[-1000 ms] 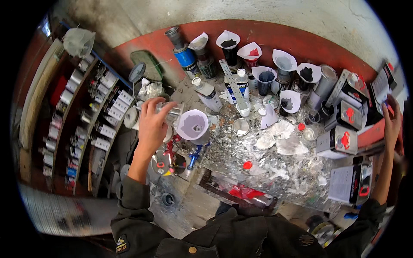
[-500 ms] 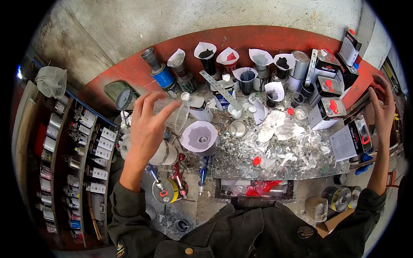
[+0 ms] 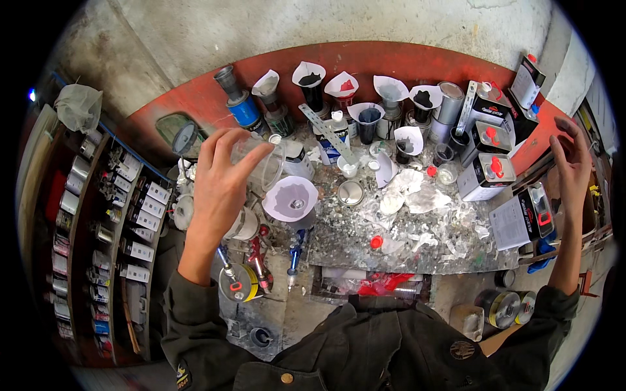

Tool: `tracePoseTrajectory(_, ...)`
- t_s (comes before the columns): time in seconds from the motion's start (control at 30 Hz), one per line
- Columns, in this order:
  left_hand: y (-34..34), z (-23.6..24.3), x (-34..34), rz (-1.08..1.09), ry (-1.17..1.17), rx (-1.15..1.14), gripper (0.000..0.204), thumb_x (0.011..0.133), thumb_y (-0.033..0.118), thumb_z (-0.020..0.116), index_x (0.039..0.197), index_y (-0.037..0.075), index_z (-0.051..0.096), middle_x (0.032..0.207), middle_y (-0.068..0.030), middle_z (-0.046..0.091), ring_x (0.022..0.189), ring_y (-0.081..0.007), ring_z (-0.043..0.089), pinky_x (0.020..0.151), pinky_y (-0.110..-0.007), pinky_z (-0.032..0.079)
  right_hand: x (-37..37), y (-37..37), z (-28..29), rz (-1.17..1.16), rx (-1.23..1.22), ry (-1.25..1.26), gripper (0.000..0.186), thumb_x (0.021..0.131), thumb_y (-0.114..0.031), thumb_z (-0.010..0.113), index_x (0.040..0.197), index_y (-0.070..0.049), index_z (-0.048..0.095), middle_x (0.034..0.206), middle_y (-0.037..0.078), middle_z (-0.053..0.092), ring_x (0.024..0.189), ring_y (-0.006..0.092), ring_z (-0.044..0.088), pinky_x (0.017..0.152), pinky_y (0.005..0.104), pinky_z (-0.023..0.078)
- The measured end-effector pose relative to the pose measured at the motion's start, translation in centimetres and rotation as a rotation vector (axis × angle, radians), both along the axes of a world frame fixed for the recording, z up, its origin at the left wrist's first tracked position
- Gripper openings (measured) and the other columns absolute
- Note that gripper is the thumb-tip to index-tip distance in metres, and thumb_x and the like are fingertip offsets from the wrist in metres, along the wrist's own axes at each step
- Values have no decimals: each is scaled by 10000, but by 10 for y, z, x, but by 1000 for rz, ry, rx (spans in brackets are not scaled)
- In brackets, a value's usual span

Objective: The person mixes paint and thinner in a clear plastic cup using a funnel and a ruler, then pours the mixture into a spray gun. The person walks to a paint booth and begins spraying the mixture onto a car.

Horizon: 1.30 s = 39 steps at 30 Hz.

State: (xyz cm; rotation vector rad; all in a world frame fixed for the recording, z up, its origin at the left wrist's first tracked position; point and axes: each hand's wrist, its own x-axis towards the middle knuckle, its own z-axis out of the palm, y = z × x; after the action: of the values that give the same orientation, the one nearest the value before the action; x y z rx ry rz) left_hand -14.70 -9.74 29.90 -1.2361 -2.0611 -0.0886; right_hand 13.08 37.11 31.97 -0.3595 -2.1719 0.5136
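My left hand [image 3: 220, 179] is raised over the bench's left side, its fingers and thumb closed round a clear plastic cup [image 3: 272, 171]. That cup is tilted, with its rim toward the right. Just beyond and below it sits a white paper strainer [image 3: 277, 203] with grey wet liner, resting on a container above a blue spray gun [image 3: 296, 251]. At the far right my right hand [image 3: 572, 163] is held up with curved, parted fingers and nothing in it. Nearest to it is a square metal can [image 3: 512, 225] with a red cap, standing apart from the hand.
Several paper strainers on cups, including a red-stained one [image 3: 343, 86], line the back of the paint-spattered bench [image 3: 339, 244]. A metal ruler [image 3: 326, 132] leans among them. Crumpled tissue [image 3: 427, 199] lies mid-bench. Shelves of cans [image 3: 104, 247] stand left; a red spray gun [image 3: 258, 260] hangs by the front edge.
The bench and its contents have shifted slightly left in view. My left hand still holds the cup, and my right hand stays raised and empty.
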Motion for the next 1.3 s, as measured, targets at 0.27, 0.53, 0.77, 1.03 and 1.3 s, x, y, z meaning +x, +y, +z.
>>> tracePoseTrajectory(0.27,2,-8,7,38,-34,29,544,612,-67,588,1094,180,640,1137,-88,530,1097,-306,488,913,-402,438,-9,5,-23,66,-69,-21,275,891,-72,621,1148,16,578,1165,79,599,1074,141,549,938,280,415)
tracePoseTrajectory(0.53,-25,-49,5,283,-553,235,642,619,69,718,1232,101,527,1063,-110,546,1015,-341,506,902,-413,434,-37,-15,-67,210,-236,-58,218,854,-26,624,1071,-4,611,1058,53,626,969,111,578,850,245,449)
tracePoseTrajectory(0.77,-66,-122,14,81,-1593,1021,639,748,96,753,1302,2,447,1147,-132,612,1042,-208,595,887,-328,491,-76,-33,-127,318,-537,-223,146,857,-68,646,985,4,640,931,27,653,824,80,595,756,230,478)
tracePoseTrajectory(1.03,-4,-212,121,-239,-2126,1191,780,696,-9,762,1369,6,368,1261,-143,546,1145,-239,541,953,-362,462,-192,-64,-196,538,-934,-438,230,908,-212,615,987,-6,679,888,42,691,771,100,633,680,232,493)
tracePoseTrajectory(1.3,25,-245,134,-269,-2207,1041,729,750,-12,755,1362,-25,359,1269,-167,533,1164,-219,526,946,-345,475,-370,-118,-271,398,-905,-733,397,869,-387,629,900,2,703,807,58,687,712,124,628,604,266,473)
